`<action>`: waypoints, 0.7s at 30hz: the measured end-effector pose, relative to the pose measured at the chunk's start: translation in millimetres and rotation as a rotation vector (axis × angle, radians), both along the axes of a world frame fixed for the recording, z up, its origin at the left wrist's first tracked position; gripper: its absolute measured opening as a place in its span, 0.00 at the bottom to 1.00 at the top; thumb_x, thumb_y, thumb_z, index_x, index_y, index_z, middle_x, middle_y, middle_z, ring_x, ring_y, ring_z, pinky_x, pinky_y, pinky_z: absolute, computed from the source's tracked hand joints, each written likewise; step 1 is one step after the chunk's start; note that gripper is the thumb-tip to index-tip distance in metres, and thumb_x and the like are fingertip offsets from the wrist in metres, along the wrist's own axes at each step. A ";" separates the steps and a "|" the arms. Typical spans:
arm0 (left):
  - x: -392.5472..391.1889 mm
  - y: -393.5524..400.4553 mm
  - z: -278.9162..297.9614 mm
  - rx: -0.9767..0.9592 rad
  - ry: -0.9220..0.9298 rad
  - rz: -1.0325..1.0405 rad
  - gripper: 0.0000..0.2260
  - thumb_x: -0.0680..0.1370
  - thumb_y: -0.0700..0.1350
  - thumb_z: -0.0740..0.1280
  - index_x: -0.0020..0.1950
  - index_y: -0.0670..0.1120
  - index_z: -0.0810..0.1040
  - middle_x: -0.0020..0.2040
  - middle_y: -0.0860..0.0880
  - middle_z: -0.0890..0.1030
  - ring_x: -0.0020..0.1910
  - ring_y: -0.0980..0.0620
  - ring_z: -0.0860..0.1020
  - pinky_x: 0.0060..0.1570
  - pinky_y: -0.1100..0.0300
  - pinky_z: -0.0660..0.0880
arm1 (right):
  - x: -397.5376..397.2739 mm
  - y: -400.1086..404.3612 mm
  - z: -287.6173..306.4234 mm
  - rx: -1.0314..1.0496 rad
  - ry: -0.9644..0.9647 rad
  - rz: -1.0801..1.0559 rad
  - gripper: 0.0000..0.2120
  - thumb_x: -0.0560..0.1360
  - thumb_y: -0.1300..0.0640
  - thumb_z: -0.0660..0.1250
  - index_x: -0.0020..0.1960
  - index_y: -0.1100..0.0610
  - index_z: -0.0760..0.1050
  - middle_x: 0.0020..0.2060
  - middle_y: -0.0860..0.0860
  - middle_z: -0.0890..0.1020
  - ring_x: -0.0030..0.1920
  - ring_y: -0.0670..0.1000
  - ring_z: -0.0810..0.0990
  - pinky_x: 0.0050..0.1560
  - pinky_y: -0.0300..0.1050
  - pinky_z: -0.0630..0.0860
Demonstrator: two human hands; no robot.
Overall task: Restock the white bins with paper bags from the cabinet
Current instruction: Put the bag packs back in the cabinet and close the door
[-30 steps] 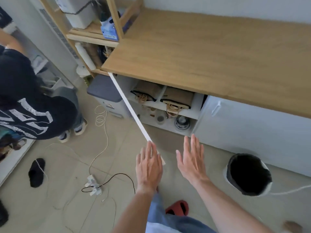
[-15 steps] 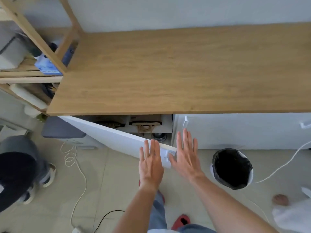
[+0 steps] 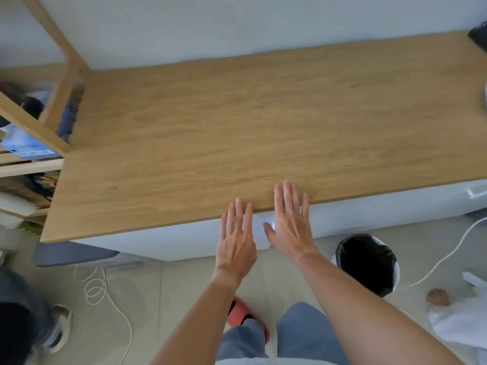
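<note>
The white cabinet door [image 3: 168, 242] under the wooden countertop [image 3: 263, 138] lies flush with the cabinet front. My left hand [image 3: 237, 238] is flat with straight fingers against the door near its right edge. My right hand [image 3: 288, 222] is flat beside it, fingers straight, over the seam by the door's handle, fingertips reaching the countertop edge. Both hands hold nothing. The paper bags and white bins are hidden behind the door.
A white waste bin with a black liner [image 3: 367, 262] stands on the floor to the right. A wooden shelf unit [image 3: 34, 122] stands at left. A white cord [image 3: 97, 288] coils on the tiles. One person crouches at bottom left [image 3: 23, 327], another's foot [image 3: 437, 297] shows at right.
The cabinet door has swung from wide open to closed, with both flat hands following it. The bags inside went out of sight. My view has risen over the countertop.
</note>
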State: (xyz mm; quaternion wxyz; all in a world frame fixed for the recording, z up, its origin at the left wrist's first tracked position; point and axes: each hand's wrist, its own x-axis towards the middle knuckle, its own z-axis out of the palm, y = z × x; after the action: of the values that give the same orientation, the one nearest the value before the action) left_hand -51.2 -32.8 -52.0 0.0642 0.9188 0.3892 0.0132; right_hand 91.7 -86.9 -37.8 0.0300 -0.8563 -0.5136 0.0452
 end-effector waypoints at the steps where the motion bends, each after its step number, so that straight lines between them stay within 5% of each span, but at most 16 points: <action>1: 0.0 11.2 1.0 -0.001 0.006 0.016 0.39 0.70 0.39 0.71 0.78 0.39 0.58 0.78 0.37 0.56 0.77 0.39 0.56 0.75 0.44 0.54 | 2.5 5.5 1.6 -0.005 0.001 0.000 0.49 0.70 0.46 0.74 0.79 0.65 0.52 0.79 0.64 0.53 0.79 0.63 0.52 0.76 0.65 0.51; 8: 6.5 79.1 0.6 -0.007 0.115 -0.020 0.49 0.68 0.53 0.78 0.79 0.38 0.54 0.79 0.39 0.55 0.78 0.41 0.54 0.76 0.44 0.54 | 6.0 34.4 -5.3 -0.092 -0.018 0.048 0.52 0.69 0.47 0.77 0.80 0.64 0.51 0.79 0.61 0.54 0.79 0.60 0.50 0.76 0.63 0.53; 14: 6.8 76.5 -3.2 0.011 0.034 -0.008 0.40 0.74 0.41 0.72 0.80 0.40 0.52 0.80 0.42 0.53 0.79 0.41 0.52 0.76 0.43 0.55 | 2.4 34.6 -8.9 -0.008 0.008 0.030 0.46 0.72 0.49 0.75 0.81 0.60 0.53 0.80 0.58 0.54 0.80 0.58 0.50 0.77 0.63 0.52; 16: 8.9 76.7 -0.6 0.015 0.004 -0.009 0.39 0.75 0.45 0.70 0.80 0.40 0.53 0.80 0.42 0.53 0.79 0.41 0.52 0.75 0.43 0.55 | 3.9 34.6 -5.1 0.000 0.014 0.037 0.45 0.73 0.43 0.70 0.81 0.60 0.53 0.80 0.59 0.53 0.80 0.59 0.49 0.76 0.64 0.50; 19: 4.0 76.1 5.2 -0.068 -0.086 -0.032 0.40 0.75 0.65 0.61 0.78 0.40 0.59 0.79 0.43 0.58 0.78 0.41 0.55 0.74 0.44 0.56 | 14.2 38.0 4.4 0.057 0.085 0.142 0.38 0.71 0.41 0.64 0.76 0.59 0.65 0.75 0.59 0.64 0.74 0.62 0.62 0.70 0.63 0.61; 21: 6.7 89.5 14.3 -0.108 -0.222 0.010 0.31 0.77 0.63 0.57 0.74 0.45 0.69 0.73 0.47 0.68 0.72 0.43 0.66 0.67 0.47 0.63 | 30.7 51.0 5.9 0.149 0.103 0.146 0.28 0.74 0.45 0.62 0.70 0.58 0.73 0.69 0.56 0.72 0.65 0.60 0.71 0.62 0.57 0.68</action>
State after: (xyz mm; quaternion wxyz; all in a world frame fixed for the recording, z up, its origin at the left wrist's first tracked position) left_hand -44.4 56.7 -37.8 0.1562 0.9049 0.3845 0.0942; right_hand 122.5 -35.9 -31.9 0.1166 -0.8086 -0.5743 0.0531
